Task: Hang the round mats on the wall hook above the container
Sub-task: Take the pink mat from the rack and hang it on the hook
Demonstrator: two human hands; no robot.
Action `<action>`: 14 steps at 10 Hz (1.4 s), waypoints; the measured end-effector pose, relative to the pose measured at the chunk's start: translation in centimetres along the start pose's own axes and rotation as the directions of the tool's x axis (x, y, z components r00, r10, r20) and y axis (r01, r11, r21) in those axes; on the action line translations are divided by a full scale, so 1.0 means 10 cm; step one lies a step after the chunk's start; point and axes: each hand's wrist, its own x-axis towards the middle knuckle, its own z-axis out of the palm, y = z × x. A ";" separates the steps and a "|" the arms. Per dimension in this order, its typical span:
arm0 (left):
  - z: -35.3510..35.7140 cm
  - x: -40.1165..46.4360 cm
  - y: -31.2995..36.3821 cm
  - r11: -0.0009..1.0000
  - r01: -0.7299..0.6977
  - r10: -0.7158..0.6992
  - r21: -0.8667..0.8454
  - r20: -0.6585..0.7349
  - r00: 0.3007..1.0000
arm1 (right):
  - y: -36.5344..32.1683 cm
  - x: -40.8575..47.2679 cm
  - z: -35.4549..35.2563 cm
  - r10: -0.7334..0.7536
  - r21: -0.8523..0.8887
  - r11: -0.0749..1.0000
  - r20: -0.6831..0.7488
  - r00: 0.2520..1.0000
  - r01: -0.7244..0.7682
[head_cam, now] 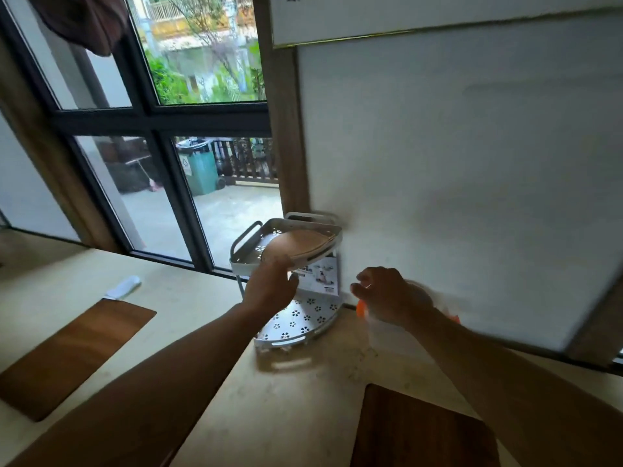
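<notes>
A stack of round tan mats (pixel 298 243) lies tilted in the top tier of a white two-tier corner rack (pixel 249 254) that stands on the counter against the wall. My left hand (pixel 269 284) grips the near edge of the mats. My right hand (pixel 386 293) hovers to the right of the rack with fingers curled loosely, in front of an orange object (pixel 360 308) near the wall. I cannot make out a wall hook; the wall above the rack is blurred.
A wooden cutting board (pixel 70 355) lies on the beige counter at left, with a white item (pixel 123 287) behind it. Another wooden board (pixel 421 429) sits at the bottom right. A window (pixel 161 116) fills the left; a white wall panel (pixel 472 156) rises at right.
</notes>
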 end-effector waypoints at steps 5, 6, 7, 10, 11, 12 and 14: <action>0.08 0.72 -0.66 0.988 -0.146 0.153 -0.051 0.186 0.971 | -0.74 0.74 0.57 0.331 0.333 0.896 -0.053 0.942 -0.296; 0.20 0.90 -0.75 0.984 -0.164 0.175 -0.072 0.200 0.964 | -0.85 0.95 0.66 0.277 0.209 0.949 -0.192 0.942 -0.236; 0.27 0.98 -0.79 0.980 -0.186 0.198 -0.072 0.236 0.951 | -0.89 1.06 0.67 0.332 0.224 0.933 -0.242 0.912 -0.280; 0.38 1.04 -0.93 0.958 -0.265 0.282 -0.109 0.199 0.939 | -0.85 1.37 0.79 0.432 0.293 0.886 -0.234 0.871 -0.361; 0.37 1.03 -0.91 0.960 -0.259 0.275 -0.108 0.181 0.944 | -0.90 1.41 0.78 0.399 0.248 0.908 -0.264 0.878 -0.338; 0.33 1.02 -0.87 0.969 -0.223 0.237 -0.104 0.157 0.959 | -0.97 1.41 0.76 0.288 0.188 0.954 -0.368 0.884 -0.232; 0.15 0.97 -0.76 0.959 -0.226 0.241 -0.168 0.072 0.968 | -1.16 1.34 0.59 0.076 0.222 0.974 -0.481 0.873 0.038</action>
